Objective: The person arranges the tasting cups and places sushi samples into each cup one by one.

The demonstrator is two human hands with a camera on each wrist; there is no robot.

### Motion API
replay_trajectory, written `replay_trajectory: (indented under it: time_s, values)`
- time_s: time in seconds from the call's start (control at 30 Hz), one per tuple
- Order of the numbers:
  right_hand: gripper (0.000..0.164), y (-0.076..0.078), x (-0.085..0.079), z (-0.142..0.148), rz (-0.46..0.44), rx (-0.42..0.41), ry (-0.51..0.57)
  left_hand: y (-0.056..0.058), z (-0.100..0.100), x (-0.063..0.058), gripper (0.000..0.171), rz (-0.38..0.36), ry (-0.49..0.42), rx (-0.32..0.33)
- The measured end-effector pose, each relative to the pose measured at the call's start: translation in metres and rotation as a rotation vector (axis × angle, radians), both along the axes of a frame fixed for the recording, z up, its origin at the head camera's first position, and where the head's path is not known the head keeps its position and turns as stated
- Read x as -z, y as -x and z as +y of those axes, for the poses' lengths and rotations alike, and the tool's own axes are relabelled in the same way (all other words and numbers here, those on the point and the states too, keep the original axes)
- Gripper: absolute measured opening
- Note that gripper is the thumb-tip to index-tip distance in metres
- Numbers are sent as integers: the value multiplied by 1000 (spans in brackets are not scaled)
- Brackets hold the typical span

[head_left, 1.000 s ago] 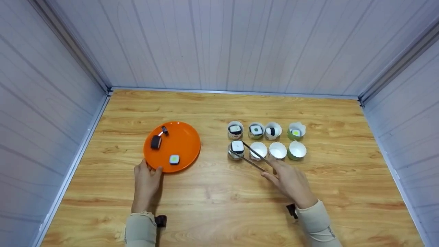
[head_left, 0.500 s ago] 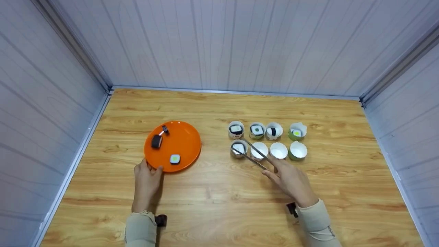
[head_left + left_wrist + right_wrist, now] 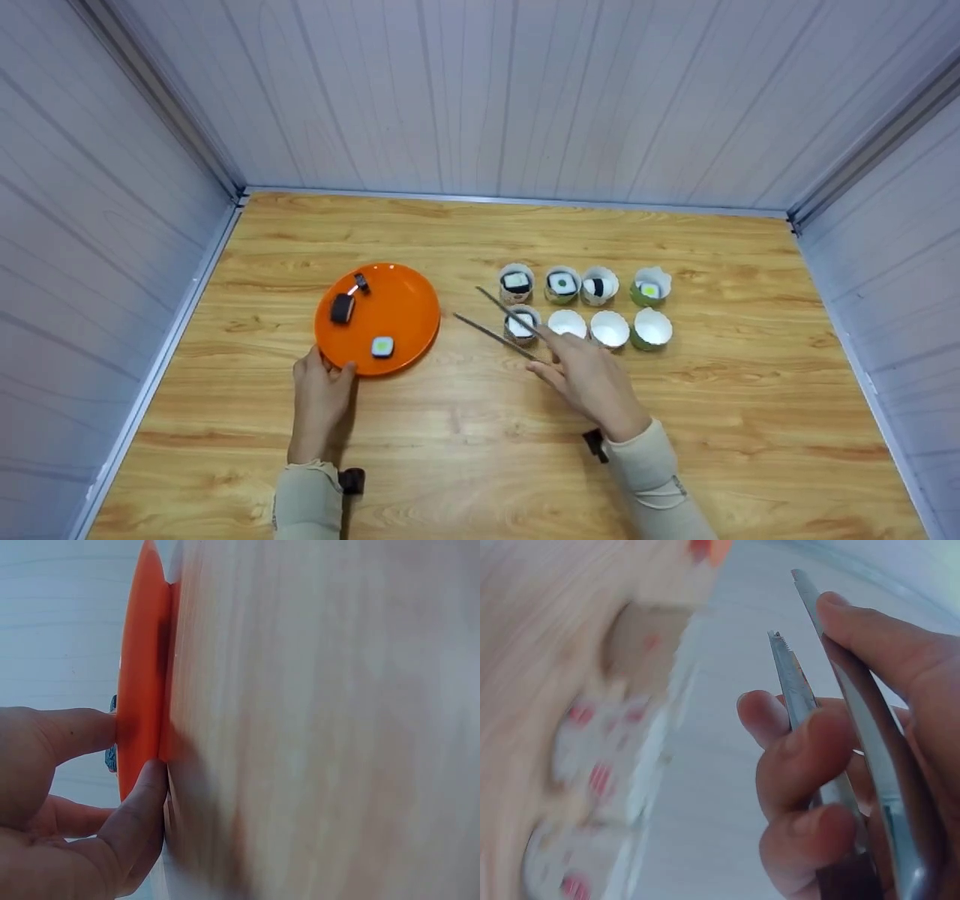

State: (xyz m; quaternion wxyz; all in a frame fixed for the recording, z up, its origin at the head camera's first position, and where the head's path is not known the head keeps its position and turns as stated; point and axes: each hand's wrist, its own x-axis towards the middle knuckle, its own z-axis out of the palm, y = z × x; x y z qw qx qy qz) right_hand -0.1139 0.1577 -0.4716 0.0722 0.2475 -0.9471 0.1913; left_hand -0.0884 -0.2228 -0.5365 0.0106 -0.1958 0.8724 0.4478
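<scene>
At the left, my left hand (image 3: 321, 397) pinches the near rim of an orange plate (image 3: 397, 307). In the left wrist view the thumb presses one face and the fingertips the other. On the plate lie a dark sushi roll piece (image 3: 342, 308), a smaller black-and-white piece (image 3: 361, 283) and a white piece with a yellow-green centre (image 3: 382, 346). My right hand (image 3: 596, 379) holds metal tweezers (image 3: 495, 337). Their tips stand apart with nothing between them, over the wood between plate and cups. Under the tweezers, a front-row cup holds a white sushi piece (image 3: 520, 324).
Scalloped paper cups stand in two rows at the right. The back row holds sushi pieces, such as a white one with a green centre (image 3: 562, 283). Three front cups, including the green one (image 3: 651, 328), show bare white insides. Panelled walls (image 3: 480, 105) enclose the wooden table (image 3: 465, 465).
The white sushi piece went from the tweezers down into the front-left cup and was let go. My right hand then moved left with the tweezers. My left hand stayed on the plate.
</scene>
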Motion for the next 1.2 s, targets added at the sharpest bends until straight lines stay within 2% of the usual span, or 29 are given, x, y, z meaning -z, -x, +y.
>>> replay_trajectory:
  time_s: [0.17, 0.27, 0.4, 0.53, 0.73, 0.97, 1.2]
  values:
    - [55, -1, 1, -38, 4, -103, -18, -1, 0, -1, 67, 6, 10, 1]
    - [55, -2, 5, -60, -40, -148, -42, -1, 0, -2, 67, 10, 8, 5]
    - [52, 0, 13, -85, -74, -172, -105, -1, 0, -2, 66, 16, 8, 8]
    - [49, 3, 23, -101, -68, -176, -184, -1, 1, -1, 66, 17, 11, 6]
    - [43, 7, 34, -115, -107, -159, -233, -1, 1, -1, 67, 8, 6, 5]
    - [39, 9, 37, -121, -143, -139, -246, -1, 0, -2, 70, -23, -8, 8]
    - [34, 8, 39, -119, -84, -146, -214, 0, 0, -1, 69, -5, 27, 4]
